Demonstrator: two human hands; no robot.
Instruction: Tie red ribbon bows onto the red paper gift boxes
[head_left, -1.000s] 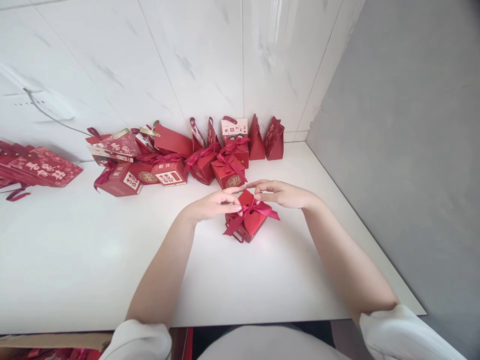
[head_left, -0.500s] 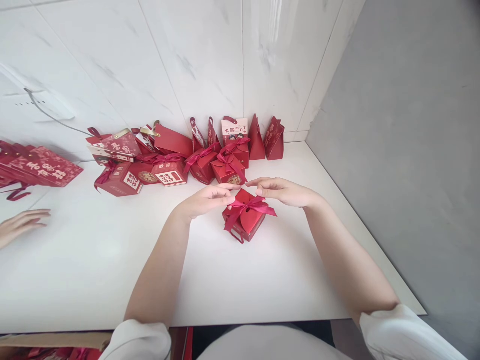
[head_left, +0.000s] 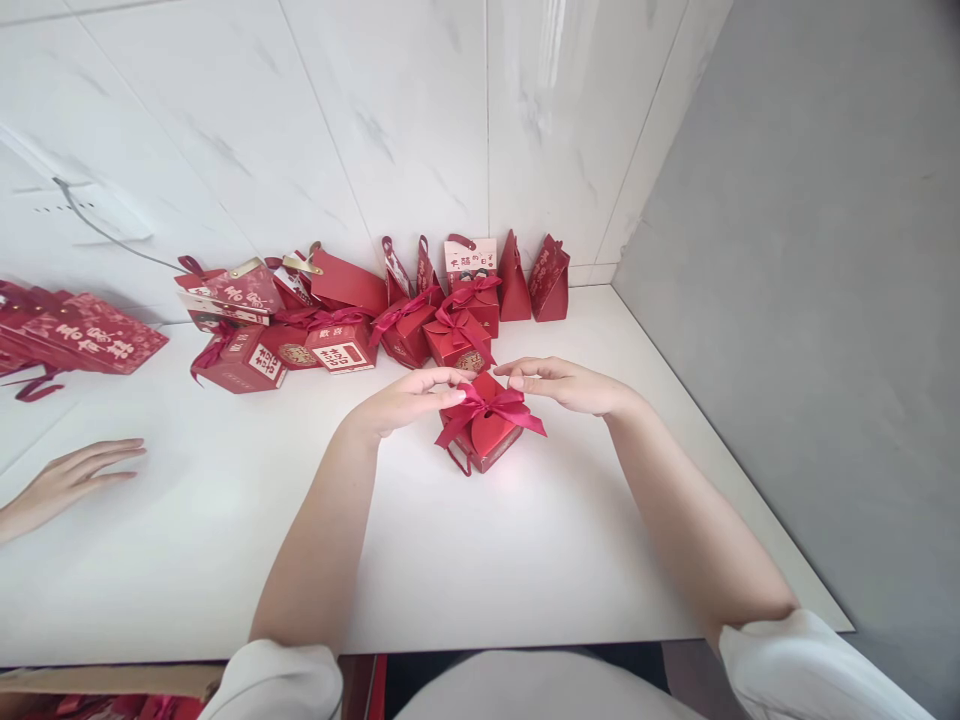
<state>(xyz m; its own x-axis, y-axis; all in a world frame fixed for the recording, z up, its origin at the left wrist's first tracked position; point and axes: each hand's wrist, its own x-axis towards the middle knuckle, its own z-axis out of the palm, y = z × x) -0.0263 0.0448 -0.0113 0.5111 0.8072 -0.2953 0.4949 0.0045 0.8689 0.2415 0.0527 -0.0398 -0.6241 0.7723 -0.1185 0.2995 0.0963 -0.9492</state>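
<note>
A small red gift box (head_left: pixel 480 432) with a tied crimson ribbon bow (head_left: pixel 489 405) on top stands on the white table in front of me. A thin dark-red cord loop hangs at its near left side. My left hand (head_left: pixel 416 398) is at the box's far left corner, fingers stretched out, its thumb by the bow's left loop. Across the far right corner is my right hand (head_left: pixel 566 385), fingers extended and thumb apart, close to the bow. Whether either hand presses on the box is hard to make out.
Behind it, several red gift boxes (head_left: pixel 341 345) and bags (head_left: pixel 549 280) line the tiled wall. More red bags (head_left: pixel 97 335) stand at far left. Another person's hand (head_left: pixel 75 480) is over the left of the table (head_left: pixel 585 560). A carton (head_left: pixel 112 682) sits below the front edge.
The ribboned box has shifted slightly left and away from me. My hands stay almost in place. The other person's hand has come further in from the left.
</note>
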